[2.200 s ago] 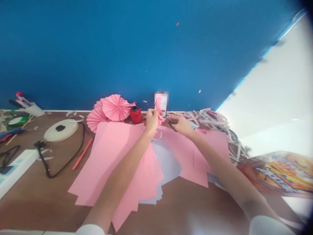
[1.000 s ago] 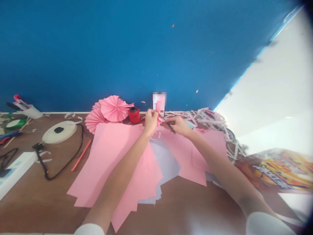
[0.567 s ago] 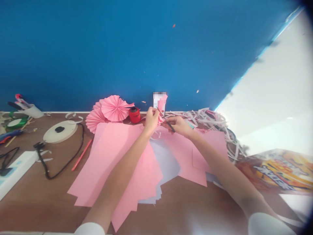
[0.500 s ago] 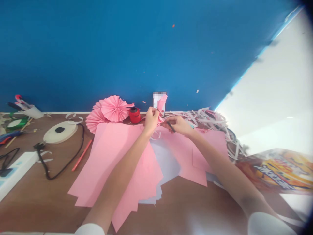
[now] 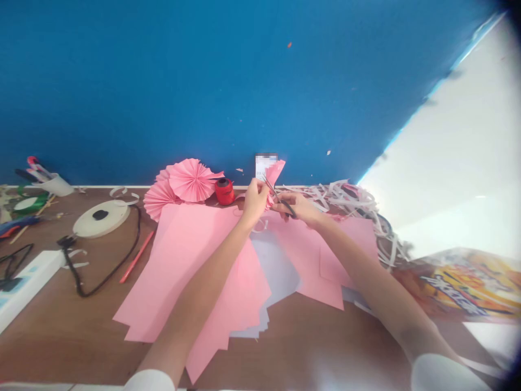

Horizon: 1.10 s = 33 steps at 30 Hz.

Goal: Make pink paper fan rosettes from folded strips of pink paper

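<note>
My left hand (image 5: pixel 255 200) pinches a folded piece of pink paper (image 5: pixel 275 172), whose upper end fans out above my fingers. In my right hand (image 5: pixel 300 208) is a pair of dark-handled scissors (image 5: pixel 287 205), blades parted and pointing up and left against the pink paper. My fingers hide the lower part of the paper. Beneath both arms lie overlapping pink sheets (image 5: pixel 191 260), with pale bluish-grey sheets (image 5: pixel 277 266) showing among them. Left of my left hand stand pleated pink paper rosettes (image 5: pixel 194 182) and a red spool (image 5: pixel 224 191).
A blue wall rises behind the table. White paper strips (image 5: pixel 337 193) lie tangled at the back right, near a colourful bag (image 5: pixel 472 282). On the left are a cream disc-shaped roll (image 5: pixel 95 221), a black cable, a red pen (image 5: pixel 137 258), a power strip (image 5: pixel 30 288) and a white cup (image 5: pixel 60 185).
The scissors' blades have come into plainer view and now stand apart beside the paper. The paper's upper end has tilted to the right.
</note>
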Tool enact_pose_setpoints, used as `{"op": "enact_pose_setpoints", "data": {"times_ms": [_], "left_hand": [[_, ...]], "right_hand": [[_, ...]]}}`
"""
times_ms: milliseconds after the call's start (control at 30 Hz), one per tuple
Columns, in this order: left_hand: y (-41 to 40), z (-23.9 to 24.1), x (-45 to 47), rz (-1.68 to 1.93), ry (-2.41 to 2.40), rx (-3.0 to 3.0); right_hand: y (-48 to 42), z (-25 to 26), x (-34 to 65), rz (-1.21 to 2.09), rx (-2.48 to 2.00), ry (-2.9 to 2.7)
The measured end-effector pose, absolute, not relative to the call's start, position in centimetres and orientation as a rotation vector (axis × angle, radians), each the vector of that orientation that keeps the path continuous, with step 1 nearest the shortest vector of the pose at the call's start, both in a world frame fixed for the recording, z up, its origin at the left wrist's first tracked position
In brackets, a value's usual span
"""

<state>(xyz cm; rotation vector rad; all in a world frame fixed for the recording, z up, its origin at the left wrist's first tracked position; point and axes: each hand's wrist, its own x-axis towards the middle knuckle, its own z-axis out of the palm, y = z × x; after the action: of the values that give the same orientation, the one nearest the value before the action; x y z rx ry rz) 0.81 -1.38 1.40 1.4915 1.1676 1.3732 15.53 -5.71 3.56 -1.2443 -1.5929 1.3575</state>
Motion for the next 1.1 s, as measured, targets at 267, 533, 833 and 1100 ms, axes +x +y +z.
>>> {"op": "enact_pose_setpoints", "data": {"times_ms": [267, 533, 833, 1100], "left_hand": [[-1.5, 2.2, 0.4, 1.353, 1.233, 1.537], [-1.5, 2.1, 0.4, 1.342, 1.23, 1.6], [-1.6, 1.6, 0.3, 1.273, 1.211, 1.581], [-1.0, 1.2, 0.5, 1.336, 1.133, 1.363]], "right_hand": [[-5.3, 2.6, 15.9, 1.297, -1.175, -1.581], [-5.3, 2.6, 16.0, 1.303, -1.158, -1.547], [-5.4, 2.6, 15.7, 1.257, -1.15, -1.544], [-5.2, 3.1, 15.8, 1.006, -1.082, -1.579]]}}
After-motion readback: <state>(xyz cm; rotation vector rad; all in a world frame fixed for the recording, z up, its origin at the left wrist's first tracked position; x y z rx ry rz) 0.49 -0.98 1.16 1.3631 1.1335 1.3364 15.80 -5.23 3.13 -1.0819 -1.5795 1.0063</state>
